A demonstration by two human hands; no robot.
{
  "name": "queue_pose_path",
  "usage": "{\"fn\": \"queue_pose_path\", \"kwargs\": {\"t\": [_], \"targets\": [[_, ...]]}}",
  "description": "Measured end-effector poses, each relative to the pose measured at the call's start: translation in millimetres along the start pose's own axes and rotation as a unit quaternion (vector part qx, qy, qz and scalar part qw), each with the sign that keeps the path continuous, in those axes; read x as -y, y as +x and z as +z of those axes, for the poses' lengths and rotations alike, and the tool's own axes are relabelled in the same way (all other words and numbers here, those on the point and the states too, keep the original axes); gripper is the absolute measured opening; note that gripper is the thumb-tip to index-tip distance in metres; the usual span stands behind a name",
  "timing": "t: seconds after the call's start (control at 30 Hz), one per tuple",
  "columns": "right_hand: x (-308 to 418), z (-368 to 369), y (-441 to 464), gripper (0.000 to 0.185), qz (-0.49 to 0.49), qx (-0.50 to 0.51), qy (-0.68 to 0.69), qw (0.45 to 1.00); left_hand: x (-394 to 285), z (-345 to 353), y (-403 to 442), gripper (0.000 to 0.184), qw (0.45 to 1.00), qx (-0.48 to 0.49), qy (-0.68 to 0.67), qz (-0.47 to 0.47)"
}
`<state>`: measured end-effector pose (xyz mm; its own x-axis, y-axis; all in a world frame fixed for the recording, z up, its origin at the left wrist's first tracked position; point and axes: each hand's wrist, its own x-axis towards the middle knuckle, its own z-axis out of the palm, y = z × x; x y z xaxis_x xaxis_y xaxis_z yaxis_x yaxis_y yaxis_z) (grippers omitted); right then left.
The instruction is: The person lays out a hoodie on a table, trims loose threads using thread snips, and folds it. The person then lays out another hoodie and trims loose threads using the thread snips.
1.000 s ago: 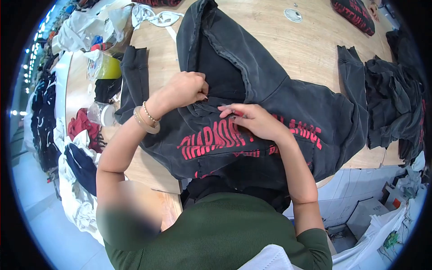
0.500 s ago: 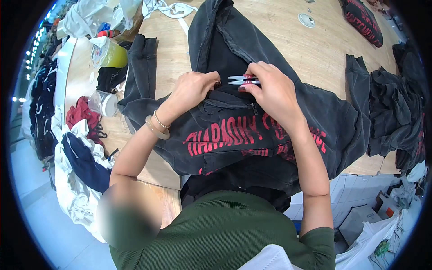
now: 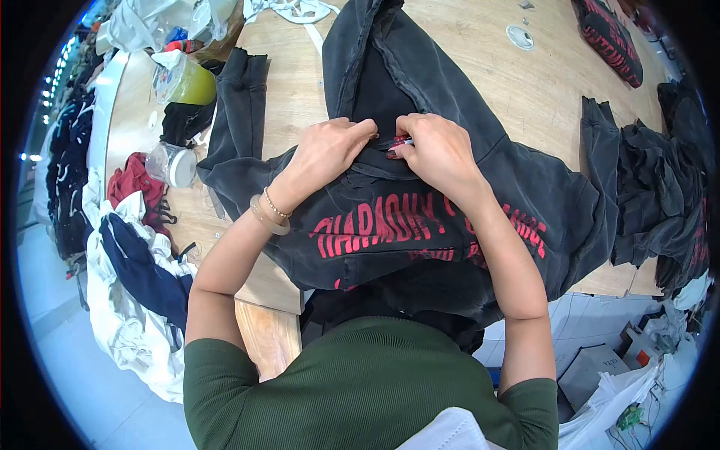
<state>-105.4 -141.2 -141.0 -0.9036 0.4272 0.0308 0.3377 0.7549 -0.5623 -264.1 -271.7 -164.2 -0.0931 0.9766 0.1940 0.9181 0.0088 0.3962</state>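
Note:
A dark grey hoodie (image 3: 525, 172) with red lettering lies spread before me, its hood pointing away. At the neck opening, my left hand (image 3: 334, 146) is closed with thumb and fingertips pinched together; what they pinch is too small to make out. Just right of it, my right hand (image 3: 439, 150) is wrapped round small thread snips (image 3: 406, 141), whose blades point left toward my left fingertips. Most of the snips is hidden by my right fingers. Both hands rest close together over the collar.
On the wooden table (image 3: 465, 37) stand a cup of yellow-green liquid (image 3: 196, 84) and a clear jar (image 3: 178, 166) at the left. Dark garments (image 3: 652, 187) are heaped at the right. A folded black-and-red garment (image 3: 609, 43) lies at the far right, white and navy cloth (image 3: 139, 262) at lower left.
My right hand rose from the lettering to the collar, bringing the snips into view, then moved left. My left hand shifted right, and the two hands are now closer together.

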Motion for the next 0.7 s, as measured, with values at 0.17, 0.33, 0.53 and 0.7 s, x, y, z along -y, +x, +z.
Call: {"fn": "queue_pose_path", "kwargs": {"t": [0.17, 0.33, 0.53, 0.7], "targets": [[-0.2, -1.9, 3.9, 0.017, 0.023, 0.022, 0.027, 0.999, -0.3, -0.9, 0.3, 0.008, 1.0, -0.002, 0.003, 0.003], [-8.6, -3.6, 0.7, 0.019, 0.014, 0.025, 0.05, 0.998, 0.1, -7.7, 5.3, 0.007, 0.997, -0.045, -0.047, -0.032], [-51.9, -35.8, -34.0, 0.016, 0.19, -0.197, 0.281, 0.92, -68.0, -28.9, 81.1, 0.016, 0.832, -0.401, -0.342, -0.173], [-59.9, -22.3, -50.3, 0.016, 0.213, -0.235, 0.333, 0.888, -343.2, 25.8, 78.0, 0.04, 0.843, -0.018, -0.409, 0.348]]}}
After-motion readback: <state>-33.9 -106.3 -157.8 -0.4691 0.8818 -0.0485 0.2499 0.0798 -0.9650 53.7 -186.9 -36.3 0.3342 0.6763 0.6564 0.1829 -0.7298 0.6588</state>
